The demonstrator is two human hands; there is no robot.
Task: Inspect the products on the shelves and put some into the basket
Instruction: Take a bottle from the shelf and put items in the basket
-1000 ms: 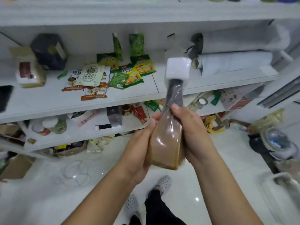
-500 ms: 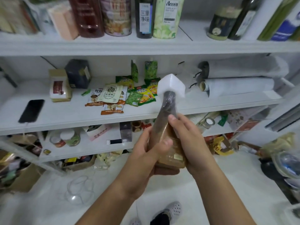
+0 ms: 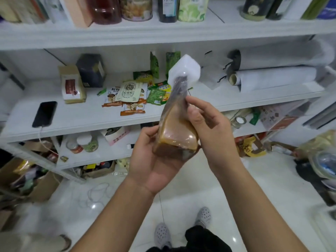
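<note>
- Holding a brown bottle (image 3: 177, 131) with a white cap (image 3: 184, 70) in the centre of the frame, I have it tilted so the cap leans toward the upper right, in front of the shelves.
- My left hand (image 3: 154, 159) sits under the bottle's base, palm up, with the thumb and fingers curled round the lower end.
- My right hand (image 3: 209, 128) grips the bottle's right side, thumb laid on the front of the wrapped body, fingers curled behind it.
- A clear plastic wrap covers the bottle from the neck down; its print is too blurred to read.
- On the middle shelf (image 3: 91, 122), left of centre, lies a black phone (image 3: 45, 114) with a cable at its lower end.
- A tan bag (image 3: 71, 84) and a dark box (image 3: 91, 70) stand further back, just beside each other.
- Snack packets (image 3: 131, 96) lie in a loose pile just left of the bottle's neck.
- White paper rolls (image 3: 276, 77) lie on the same shelf at the right.
- Jars and bottles (image 3: 136, 8) line the top shelf along the upper edge.
- My grey shoes (image 3: 162, 235) show at the bottom on the white floor.
- No basket is visible.
</note>
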